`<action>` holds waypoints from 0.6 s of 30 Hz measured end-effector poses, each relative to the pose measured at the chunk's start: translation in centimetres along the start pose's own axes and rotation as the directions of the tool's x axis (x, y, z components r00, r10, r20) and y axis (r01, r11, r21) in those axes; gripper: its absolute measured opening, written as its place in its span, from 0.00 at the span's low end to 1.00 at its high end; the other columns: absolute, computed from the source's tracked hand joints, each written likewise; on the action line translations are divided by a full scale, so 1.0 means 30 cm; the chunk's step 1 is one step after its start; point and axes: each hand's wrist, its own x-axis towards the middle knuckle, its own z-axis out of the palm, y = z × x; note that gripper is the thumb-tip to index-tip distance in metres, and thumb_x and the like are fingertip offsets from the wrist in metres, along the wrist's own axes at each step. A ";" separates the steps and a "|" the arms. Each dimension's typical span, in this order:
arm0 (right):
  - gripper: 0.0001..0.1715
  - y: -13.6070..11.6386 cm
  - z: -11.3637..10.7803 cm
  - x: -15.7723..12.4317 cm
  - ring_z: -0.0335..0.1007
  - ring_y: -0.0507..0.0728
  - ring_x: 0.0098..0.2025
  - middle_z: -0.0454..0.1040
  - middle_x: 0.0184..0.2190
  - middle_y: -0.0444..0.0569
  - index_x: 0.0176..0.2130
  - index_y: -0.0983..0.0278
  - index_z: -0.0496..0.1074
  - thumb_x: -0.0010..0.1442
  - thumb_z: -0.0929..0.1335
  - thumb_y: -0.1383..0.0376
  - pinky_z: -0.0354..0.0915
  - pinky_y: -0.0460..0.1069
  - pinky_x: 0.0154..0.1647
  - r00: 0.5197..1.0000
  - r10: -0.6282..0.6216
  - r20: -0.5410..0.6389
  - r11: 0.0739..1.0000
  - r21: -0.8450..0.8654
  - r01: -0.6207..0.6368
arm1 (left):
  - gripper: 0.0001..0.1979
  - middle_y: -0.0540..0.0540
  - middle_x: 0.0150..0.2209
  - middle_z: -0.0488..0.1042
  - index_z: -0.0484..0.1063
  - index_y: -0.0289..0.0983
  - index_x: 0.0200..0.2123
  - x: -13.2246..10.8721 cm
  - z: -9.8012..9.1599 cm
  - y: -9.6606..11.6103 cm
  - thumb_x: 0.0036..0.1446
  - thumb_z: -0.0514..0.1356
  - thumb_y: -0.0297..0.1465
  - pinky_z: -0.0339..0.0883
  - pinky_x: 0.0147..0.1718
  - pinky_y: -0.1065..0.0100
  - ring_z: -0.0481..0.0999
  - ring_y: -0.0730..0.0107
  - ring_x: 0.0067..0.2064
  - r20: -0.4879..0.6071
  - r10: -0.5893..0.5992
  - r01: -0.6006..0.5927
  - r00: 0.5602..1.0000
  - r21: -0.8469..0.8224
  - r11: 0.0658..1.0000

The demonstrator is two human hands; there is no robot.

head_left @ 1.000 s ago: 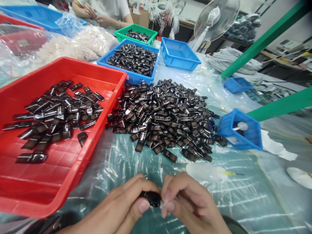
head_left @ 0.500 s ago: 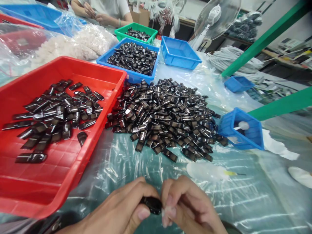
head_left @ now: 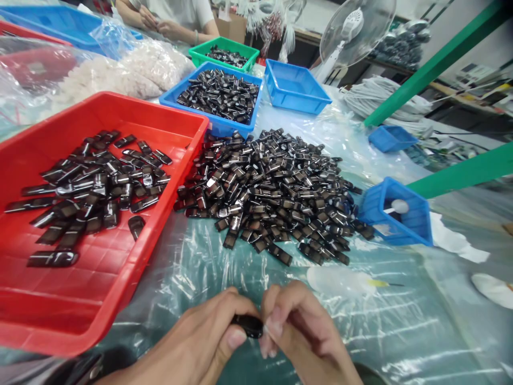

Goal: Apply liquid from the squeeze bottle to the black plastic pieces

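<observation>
My left hand (head_left: 208,334) is closed round a glossy black piece (head_left: 249,325), which shows between thumb and fingers near the bottom edge. Right beside it, my right hand (head_left: 302,326) pinches a small whitish, translucent bit (head_left: 273,327) at the piece's right end; its shape is blurred. Beyond both hands lies a large heap of similar dark pieces (head_left: 276,192) on the plastic-covered table (head_left: 224,278). More of them lie in the red tray (head_left: 100,283) at the left.
Behind the heap are a blue tray (head_left: 252,115) and a green tray (head_left: 256,55) of dark pieces, and another blue tray (head_left: 296,88). A small blue bin (head_left: 404,230) and a yellow-tipped bottle (head_left: 340,282) lie right. A person (head_left: 172,29) works at the back.
Both hands have shifted slightly; my right hand has moved a little up and left, its fingers closer to the black piece. The black piece is slightly higher.
</observation>
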 end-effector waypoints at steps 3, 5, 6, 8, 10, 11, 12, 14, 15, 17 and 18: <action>0.04 0.011 0.010 -0.009 0.64 0.48 0.27 0.67 0.28 0.40 0.34 0.55 0.74 0.62 0.70 0.60 0.60 0.44 0.31 0.994 -0.108 -0.033 0.990 -0.089 0.105 | 0.17 0.48 0.35 0.73 0.66 0.42 0.47 -0.001 -0.006 0.015 0.69 0.41 0.41 0.69 0.34 0.72 0.74 0.68 0.32 0.038 -0.057 0.056 0.998 0.028 0.998; 0.04 0.018 0.014 -0.015 0.63 0.50 0.27 0.67 0.28 0.41 0.35 0.54 0.75 0.62 0.69 0.58 0.59 0.45 0.30 0.984 -0.173 -0.049 0.974 -0.154 0.164 | 0.17 0.47 0.36 0.74 0.66 0.42 0.48 -0.010 -0.006 0.030 0.69 0.43 0.42 0.71 0.37 0.70 0.75 0.67 0.35 0.044 -0.112 0.111 0.993 0.029 0.993; 0.05 0.019 0.015 -0.016 0.63 0.50 0.27 0.67 0.28 0.41 0.35 0.54 0.75 0.62 0.69 0.58 0.59 0.46 0.31 0.983 -0.177 -0.058 0.970 -0.178 0.164 | 0.17 0.47 0.36 0.74 0.67 0.42 0.49 -0.018 -0.005 0.036 0.69 0.43 0.42 0.71 0.41 0.69 0.75 0.66 0.38 0.036 -0.155 0.154 0.987 0.034 0.987; 0.05 0.018 0.015 -0.015 0.64 0.51 0.28 0.67 0.28 0.41 0.35 0.54 0.75 0.63 0.69 0.58 0.60 0.46 0.32 0.988 -0.140 -0.070 0.971 -0.204 0.123 | 0.17 0.47 0.37 0.75 0.67 0.43 0.49 -0.034 -0.004 0.047 0.69 0.44 0.41 0.70 0.46 0.67 0.74 0.65 0.42 0.000 -0.233 0.232 0.973 0.046 0.972; 0.06 0.014 0.020 -0.007 0.65 0.50 0.29 0.67 0.28 0.41 0.35 0.54 0.75 0.62 0.69 0.57 0.61 0.45 0.33 0.993 -0.092 -0.073 0.976 -0.203 0.075 | 0.17 0.48 0.36 0.76 0.69 0.44 0.50 -0.046 -0.003 0.052 0.69 0.45 0.41 0.71 0.45 0.69 0.75 0.65 0.44 -0.049 -0.238 0.240 0.970 0.054 0.969; 0.06 0.012 0.024 -0.002 0.66 0.50 0.29 0.67 0.28 0.40 0.35 0.53 0.75 0.62 0.69 0.56 0.61 0.45 0.33 0.994 -0.081 -0.075 0.977 -0.204 0.064 | 0.17 0.49 0.36 0.76 0.69 0.44 0.50 -0.047 -0.003 0.053 0.68 0.45 0.42 0.72 0.44 0.70 0.75 0.66 0.43 -0.076 -0.217 0.222 0.973 0.059 0.973; 0.05 0.010 0.029 0.004 0.66 0.49 0.29 0.67 0.28 0.40 0.36 0.53 0.75 0.62 0.69 0.56 0.61 0.45 0.33 0.994 -0.074 -0.080 0.976 -0.213 0.055 | 0.18 0.49 0.36 0.77 0.70 0.45 0.50 -0.046 -0.004 0.054 0.68 0.46 0.43 0.74 0.41 0.71 0.76 0.66 0.42 -0.101 -0.195 0.202 0.976 0.070 0.977; 0.06 0.006 0.033 0.007 0.67 0.49 0.28 0.66 0.27 0.39 0.39 0.51 0.74 0.63 0.68 0.55 0.61 0.44 0.31 0.991 -0.093 -0.094 0.963 -0.263 0.065 | 0.19 0.49 0.36 0.77 0.70 0.45 0.51 -0.039 -0.008 0.057 0.68 0.46 0.43 0.76 0.38 0.72 0.78 0.68 0.40 -0.140 -0.163 0.178 0.977 0.104 0.978; 0.07 0.004 0.026 0.001 0.67 0.49 0.27 0.67 0.26 0.39 0.41 0.50 0.74 0.64 0.67 0.54 0.62 0.44 0.30 0.987 -0.126 -0.104 0.947 -0.309 0.089 | 0.19 0.50 0.36 0.77 0.70 0.45 0.52 -0.036 -0.014 0.061 0.68 0.46 0.42 0.76 0.36 0.72 0.78 0.68 0.39 -0.153 -0.152 0.171 0.977 0.122 0.978; 0.09 -0.007 -0.020 -0.033 0.70 0.52 0.28 0.70 0.26 0.42 0.45 0.49 0.73 0.65 0.66 0.55 0.65 0.47 0.32 0.970 -0.225 -0.097 0.892 -0.421 0.164 | 0.18 0.50 0.37 0.78 0.69 0.46 0.54 -0.036 -0.036 0.073 0.68 0.47 0.40 0.76 0.34 0.73 0.79 0.68 0.39 -0.182 -0.135 0.165 0.974 0.162 0.973; 0.10 -0.017 -0.062 -0.061 0.71 0.54 0.30 0.72 0.27 0.44 0.46 0.49 0.73 0.65 0.66 0.57 0.67 0.50 0.34 0.958 -0.276 -0.082 0.856 -0.474 0.206 | 0.17 0.51 0.38 0.78 0.68 0.47 0.56 -0.040 -0.055 0.081 0.68 0.48 0.38 0.76 0.34 0.74 0.79 0.68 0.39 -0.204 -0.127 0.165 0.971 0.181 0.970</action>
